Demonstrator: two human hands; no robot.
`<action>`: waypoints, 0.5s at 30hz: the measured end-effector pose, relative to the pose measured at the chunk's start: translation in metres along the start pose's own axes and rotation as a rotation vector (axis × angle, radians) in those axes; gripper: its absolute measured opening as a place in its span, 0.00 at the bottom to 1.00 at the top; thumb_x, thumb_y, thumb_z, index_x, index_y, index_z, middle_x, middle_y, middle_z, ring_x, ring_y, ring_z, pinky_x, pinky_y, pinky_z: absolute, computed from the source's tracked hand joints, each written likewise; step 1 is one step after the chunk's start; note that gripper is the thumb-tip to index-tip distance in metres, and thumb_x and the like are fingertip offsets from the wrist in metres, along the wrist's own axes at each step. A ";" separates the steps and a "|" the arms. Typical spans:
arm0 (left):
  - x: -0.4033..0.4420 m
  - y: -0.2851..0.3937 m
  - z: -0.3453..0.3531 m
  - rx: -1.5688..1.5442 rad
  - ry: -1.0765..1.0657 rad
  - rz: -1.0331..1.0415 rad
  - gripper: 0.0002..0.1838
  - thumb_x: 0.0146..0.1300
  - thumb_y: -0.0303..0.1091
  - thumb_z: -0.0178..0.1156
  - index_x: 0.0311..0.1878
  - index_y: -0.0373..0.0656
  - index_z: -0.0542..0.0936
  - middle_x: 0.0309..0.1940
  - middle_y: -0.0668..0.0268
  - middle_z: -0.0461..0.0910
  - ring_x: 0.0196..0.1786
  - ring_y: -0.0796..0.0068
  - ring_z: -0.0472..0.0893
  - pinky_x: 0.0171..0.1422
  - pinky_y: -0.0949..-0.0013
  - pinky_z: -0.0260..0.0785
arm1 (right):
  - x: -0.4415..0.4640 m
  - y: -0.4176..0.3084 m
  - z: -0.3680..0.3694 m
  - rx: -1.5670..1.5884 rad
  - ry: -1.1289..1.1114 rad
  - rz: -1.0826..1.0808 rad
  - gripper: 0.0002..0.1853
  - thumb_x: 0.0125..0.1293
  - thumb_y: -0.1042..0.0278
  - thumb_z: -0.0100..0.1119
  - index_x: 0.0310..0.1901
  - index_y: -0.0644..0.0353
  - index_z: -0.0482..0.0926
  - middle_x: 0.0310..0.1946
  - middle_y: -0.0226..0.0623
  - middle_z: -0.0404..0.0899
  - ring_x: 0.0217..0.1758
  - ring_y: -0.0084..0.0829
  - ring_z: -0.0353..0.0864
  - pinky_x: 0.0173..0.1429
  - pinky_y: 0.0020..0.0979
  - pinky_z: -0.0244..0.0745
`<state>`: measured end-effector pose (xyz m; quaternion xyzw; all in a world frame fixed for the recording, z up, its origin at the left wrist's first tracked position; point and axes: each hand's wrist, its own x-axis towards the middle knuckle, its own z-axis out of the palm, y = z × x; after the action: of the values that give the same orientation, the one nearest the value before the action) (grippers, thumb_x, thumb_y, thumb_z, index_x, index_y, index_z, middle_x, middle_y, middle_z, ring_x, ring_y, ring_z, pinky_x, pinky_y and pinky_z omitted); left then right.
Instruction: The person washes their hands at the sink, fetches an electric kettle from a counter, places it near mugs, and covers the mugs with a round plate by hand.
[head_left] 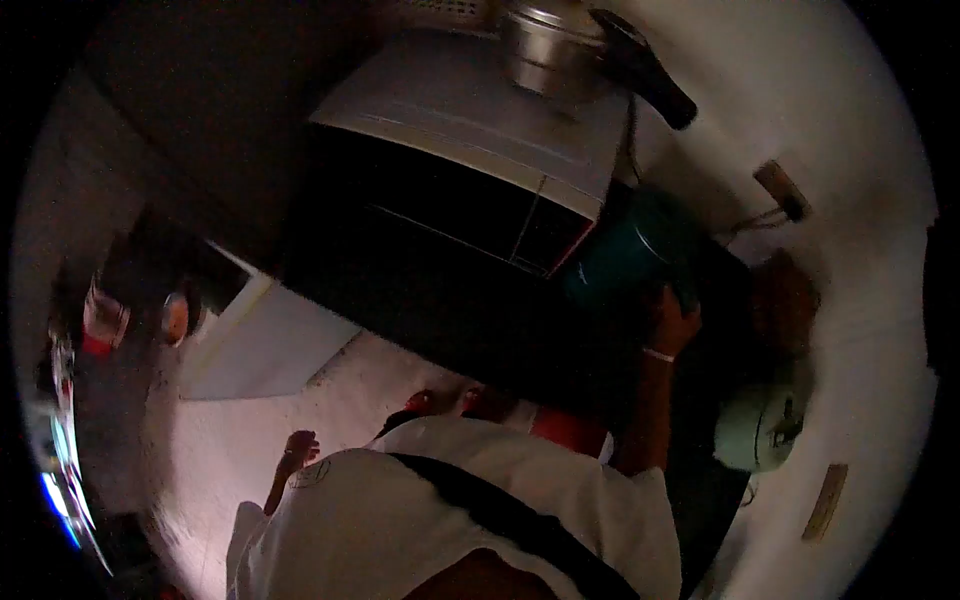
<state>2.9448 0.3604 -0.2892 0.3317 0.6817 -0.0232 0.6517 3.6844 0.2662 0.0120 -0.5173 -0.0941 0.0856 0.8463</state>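
Observation:
On the right, a dark green jug-like container (620, 262) stands tilted in view beside a microwave (450, 200). My right hand (677, 322), with a pale band at the wrist, is closed around what looks like its handle; the dimness hides the exact grip. My left hand (298, 447) hangs low over the pale floor, away from any object. Its fingers are loosely bent and partly apart, and I see nothing in them.
A metal pot (545, 55) and a black object with a long handle (650, 75) are at the microwave's top. A pale rounded container (755, 428) lies right of me by the wall. A white panel (270, 345) stands out at left, above the floor (240, 450).

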 end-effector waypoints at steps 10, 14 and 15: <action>-0.031 -0.077 0.031 -0.164 0.164 0.173 0.14 0.56 0.39 0.50 0.18 0.42 0.69 0.12 0.67 0.68 0.15 0.74 0.69 0.20 0.67 0.63 | -0.005 -0.074 -0.023 -0.599 -0.200 -0.391 0.15 0.52 0.69 0.55 0.42 0.64 0.71 0.26 0.34 0.72 0.23 0.24 0.69 0.27 0.25 0.67; -0.079 -0.088 0.033 -0.140 0.454 0.280 0.14 0.53 0.41 0.53 0.24 0.39 0.71 0.16 0.62 0.72 0.18 0.68 0.72 0.23 0.66 0.65 | -0.053 -0.112 -0.011 -0.627 -0.346 -0.609 0.15 0.53 0.69 0.53 0.43 0.64 0.70 0.24 0.35 0.71 0.22 0.25 0.68 0.26 0.26 0.66; -0.048 -0.097 0.013 -0.074 0.473 0.266 0.13 0.53 0.41 0.53 0.25 0.39 0.72 0.18 0.61 0.73 0.19 0.67 0.73 0.23 0.65 0.65 | -0.067 -0.108 0.010 -0.655 -0.381 -0.671 0.15 0.54 0.69 0.52 0.43 0.64 0.70 0.24 0.35 0.71 0.22 0.25 0.68 0.26 0.26 0.66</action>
<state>2.9060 0.2584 -0.2869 0.3904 0.7660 0.1654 0.4832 3.6221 0.2096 0.1081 -0.6721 -0.4297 -0.1321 0.5884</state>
